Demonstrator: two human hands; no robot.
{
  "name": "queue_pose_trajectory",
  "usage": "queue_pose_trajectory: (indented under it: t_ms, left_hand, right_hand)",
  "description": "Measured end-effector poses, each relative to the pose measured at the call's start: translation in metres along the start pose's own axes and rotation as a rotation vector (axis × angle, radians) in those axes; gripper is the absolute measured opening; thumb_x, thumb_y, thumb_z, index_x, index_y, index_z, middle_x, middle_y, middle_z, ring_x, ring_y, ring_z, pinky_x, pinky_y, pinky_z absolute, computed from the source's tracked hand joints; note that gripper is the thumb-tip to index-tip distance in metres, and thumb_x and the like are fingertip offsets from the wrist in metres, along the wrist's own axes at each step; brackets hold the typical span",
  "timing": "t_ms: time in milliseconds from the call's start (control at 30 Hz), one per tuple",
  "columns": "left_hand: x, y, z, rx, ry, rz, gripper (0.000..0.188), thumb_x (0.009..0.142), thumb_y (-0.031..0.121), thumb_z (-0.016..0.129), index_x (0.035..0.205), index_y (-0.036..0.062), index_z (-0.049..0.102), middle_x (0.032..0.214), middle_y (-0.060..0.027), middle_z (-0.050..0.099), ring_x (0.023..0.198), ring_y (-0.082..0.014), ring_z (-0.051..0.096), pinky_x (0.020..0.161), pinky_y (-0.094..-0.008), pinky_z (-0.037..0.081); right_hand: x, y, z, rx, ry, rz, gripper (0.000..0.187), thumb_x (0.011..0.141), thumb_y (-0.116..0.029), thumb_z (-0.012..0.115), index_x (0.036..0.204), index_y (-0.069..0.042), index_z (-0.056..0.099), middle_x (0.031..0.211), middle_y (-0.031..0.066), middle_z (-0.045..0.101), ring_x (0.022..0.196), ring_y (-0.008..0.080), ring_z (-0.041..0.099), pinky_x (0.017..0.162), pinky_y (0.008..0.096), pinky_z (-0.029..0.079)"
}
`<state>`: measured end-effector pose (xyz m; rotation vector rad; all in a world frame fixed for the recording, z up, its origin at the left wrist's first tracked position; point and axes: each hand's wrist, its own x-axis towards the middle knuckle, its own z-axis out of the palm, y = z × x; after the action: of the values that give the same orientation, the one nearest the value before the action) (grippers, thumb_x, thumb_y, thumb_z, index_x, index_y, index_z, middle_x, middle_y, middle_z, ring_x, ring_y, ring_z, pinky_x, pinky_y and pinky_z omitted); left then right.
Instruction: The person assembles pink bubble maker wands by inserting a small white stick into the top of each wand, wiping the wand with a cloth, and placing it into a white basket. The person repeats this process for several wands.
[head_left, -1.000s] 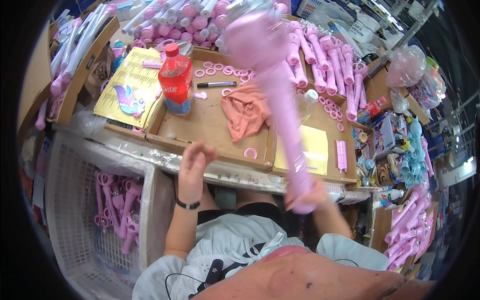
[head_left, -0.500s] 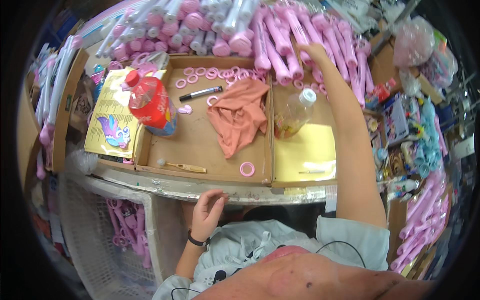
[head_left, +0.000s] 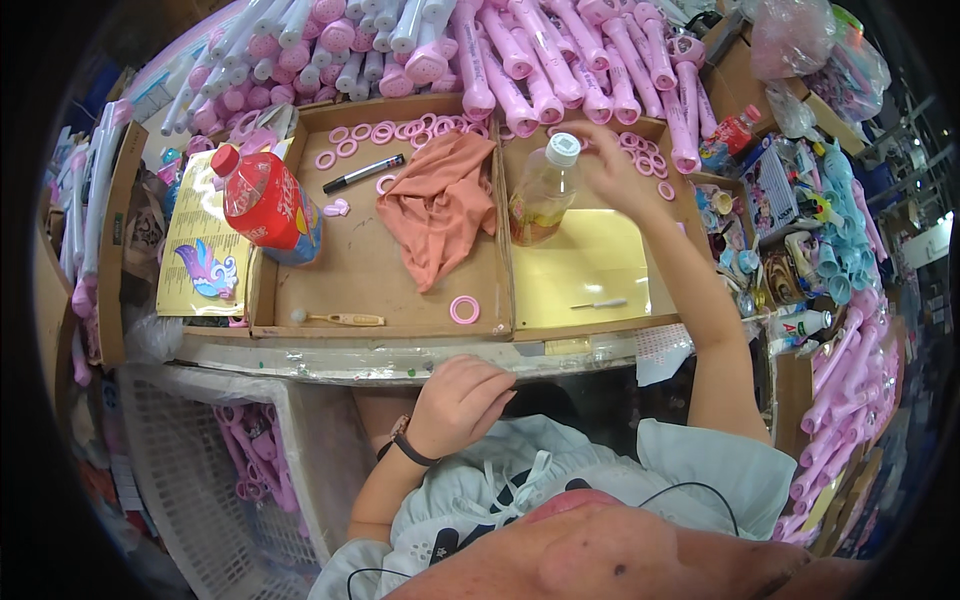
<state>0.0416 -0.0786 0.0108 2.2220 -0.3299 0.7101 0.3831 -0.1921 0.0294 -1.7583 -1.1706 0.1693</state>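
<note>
My right hand [head_left: 607,170] reaches over the right cardboard tray [head_left: 600,333], just behind and beside a clear plastic bottle [head_left: 541,200] with a white cap and some yellowish contents. Its fingers point left, near small pink rings [head_left: 640,153] at the tray's back; the bottle partly covers them, and whether they hold anything is unclear. Close to the table's front edge, my left hand [head_left: 458,405] hovers above my lap, fingers loosely extended and holding nothing. Behind the trays lie piles of pink sticks [head_left: 545,60] and white sticks with pink ends [head_left: 405,25].
The left tray [head_left: 400,320] holds an orange cloth [head_left: 440,210], a black marker [head_left: 363,173], a small brush [head_left: 345,320] and pink rings. A red-labelled bottle [head_left: 268,205] stands at its left side. A white basket [head_left: 185,440] with pink parts sits below left. More pink sticks [head_left: 845,380] lie right.
My right hand has drawn back from the pink sticks to beside the clear bottle. My left hand has turned palm down and shifted right. The whole view has shifted slightly.
</note>
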Motion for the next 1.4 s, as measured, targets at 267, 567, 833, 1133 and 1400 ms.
queue_pose_trajectory:
  t_ms: [267,567,833,1133,1400]
  left_hand:
    - [-0.009,0.023,0.01,-0.01,-0.08,0.1,0.024,0.068,0.004,0.07,0.09,0.0025,0.061,0.079,-0.0073,0.06,0.073,-0.0232,0.058,0.07,-0.0341,0.049]
    - [-0.032,0.035,0.0,-0.02,-0.048,-0.019,0.021,0.071,0.004,0.069,0.09,0.0025,0.062,0.076,-0.0098,0.06,0.071,-0.0262,0.059,0.068,-0.0357,0.048]
    - [-0.044,0.036,-0.002,-0.015,-0.048,-0.033,0.02,0.072,0.008,0.068,0.091,0.0037,0.062,0.078,-0.0089,0.061,0.071,-0.0251,0.059,0.068,-0.034,0.048]
    - [-0.042,0.036,0.005,-0.008,-0.08,0.005,0.019,0.074,0.01,0.067,0.091,0.0042,0.061,0.079,-0.0081,0.061,0.072,-0.024,0.058,0.069,-0.0335,0.048]
    - [-0.038,0.038,0.008,-0.03,-0.097,-0.019,0.02,0.072,0.008,0.069,0.091,0.0038,0.062,0.077,-0.0086,0.06,0.07,-0.0256,0.058,0.066,-0.0351,0.047]
  right_hand:
    - [-0.037,-0.023,0.049,0.255,0.048,0.291,0.092,0.066,-0.025,0.08,0.137,-0.006,0.025,0.128,0.013,0.044,0.115,0.023,0.046,0.097,0.0356,0.037]
    - [-0.026,0.041,-0.032,-0.148,0.666,0.295,0.083,0.063,-0.027,0.082,0.124,0.006,0.036,0.115,0.0166,0.052,0.105,0.0234,0.053,0.09,0.0335,0.043]
    - [-0.093,0.063,-0.046,-0.495,0.516,0.482,0.072,0.068,-0.026,0.078,0.12,0.009,0.042,0.105,0.0191,0.059,0.097,0.0272,0.059,0.085,0.0334,0.046]
    - [-0.126,0.01,-0.032,0.126,0.393,0.729,0.05,0.079,-0.018,0.068,0.118,0.008,0.05,0.103,0.0169,0.062,0.094,0.0205,0.06,0.078,0.0286,0.049]
    - [-0.128,-0.002,-0.028,0.375,0.428,0.459,0.059,0.082,0.006,0.054,0.135,0.001,0.028,0.111,0.0133,0.057,0.097,0.0175,0.057,0.082,0.0288,0.047]
